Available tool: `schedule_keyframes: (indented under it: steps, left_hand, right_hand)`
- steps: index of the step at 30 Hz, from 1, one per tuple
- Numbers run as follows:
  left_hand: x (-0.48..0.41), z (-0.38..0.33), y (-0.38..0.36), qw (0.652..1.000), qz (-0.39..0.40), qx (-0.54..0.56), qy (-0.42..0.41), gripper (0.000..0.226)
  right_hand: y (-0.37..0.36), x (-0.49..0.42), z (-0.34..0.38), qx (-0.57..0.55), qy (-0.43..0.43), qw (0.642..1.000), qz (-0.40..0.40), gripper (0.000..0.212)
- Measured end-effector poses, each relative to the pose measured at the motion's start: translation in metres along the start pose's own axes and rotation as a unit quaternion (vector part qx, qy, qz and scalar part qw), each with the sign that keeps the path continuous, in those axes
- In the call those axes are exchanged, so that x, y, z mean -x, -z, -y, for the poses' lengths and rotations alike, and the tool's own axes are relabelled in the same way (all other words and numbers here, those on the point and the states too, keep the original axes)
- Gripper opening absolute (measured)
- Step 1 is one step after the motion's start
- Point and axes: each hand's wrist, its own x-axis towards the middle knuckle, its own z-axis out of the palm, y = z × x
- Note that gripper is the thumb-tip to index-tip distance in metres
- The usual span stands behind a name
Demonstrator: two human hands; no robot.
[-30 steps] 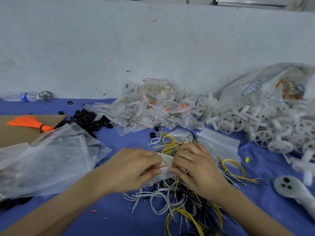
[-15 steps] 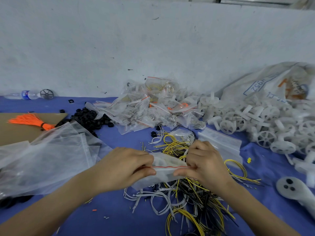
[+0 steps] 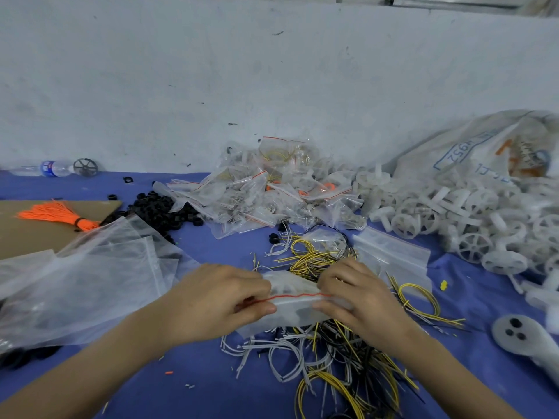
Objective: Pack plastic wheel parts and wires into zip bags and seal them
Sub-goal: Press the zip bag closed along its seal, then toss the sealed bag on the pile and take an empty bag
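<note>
A small clear zip bag with a red seal line hangs between my hands above the blue cloth. My left hand pinches the seal's left end. My right hand pinches its right end. White parts show dimly inside the bag. Under and around it lies a tangle of yellow, white and black wires. A heap of white plastic wheels fills the right side. Packed zip bags are piled at the back centre.
Empty clear bags lie stacked at the left, more empty bags at the right. Black rings, an orange wire bundle on cardboard, a water bottle and a white sack stand around. A grey handle lies right.
My hands have drawn apart along the bag's top, so the red seal line now shows stretched between them. The bag has lifted a little off the wires.
</note>
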Motion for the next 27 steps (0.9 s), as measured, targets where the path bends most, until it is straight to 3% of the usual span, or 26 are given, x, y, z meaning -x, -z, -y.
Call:
schedule_keyframes:
  steps: [6,13,18,20,23,26,27]
  left_hand:
    - [-0.020,-0.021,-0.005,0.999,-0.003,-0.043,-0.034,0.022]
    - [-0.019,-0.021,-0.014,0.995,-0.020,-0.096,-0.035,0.029]
    - [-0.006,-0.010,-0.013,0.999,-0.001,-0.034,-0.025,0.030]
    - [0.000,-0.007,-0.014,1.000,-0.005,-0.011,-0.021,0.032]
    - [0.007,-0.004,-0.015,0.999,-0.029,0.018,-0.011,0.034]
    - [0.013,0.002,-0.014,0.998,-0.053,0.042,0.016,0.034]
    - [0.015,0.006,-0.012,0.995,-0.058,0.072,0.035,0.034]
  right_hand:
    - [-0.002,-0.003,0.021,-0.052,0.004,0.998,0.043,0.021]
    - [0.004,0.002,0.015,-0.109,-0.042,0.991,0.061,0.024]
    - [0.007,0.003,0.006,-0.100,-0.037,0.993,0.054,0.029]
    - [0.005,0.004,0.002,-0.156,-0.075,0.983,0.054,0.030]
    - [-0.007,-0.003,-0.007,-0.242,-0.151,0.948,0.141,0.037]
    - [-0.025,-0.027,-0.008,-0.237,-0.126,0.944,0.191,0.019]
    - [-0.027,-0.039,-0.007,-0.226,-0.122,0.948,0.188,0.023]
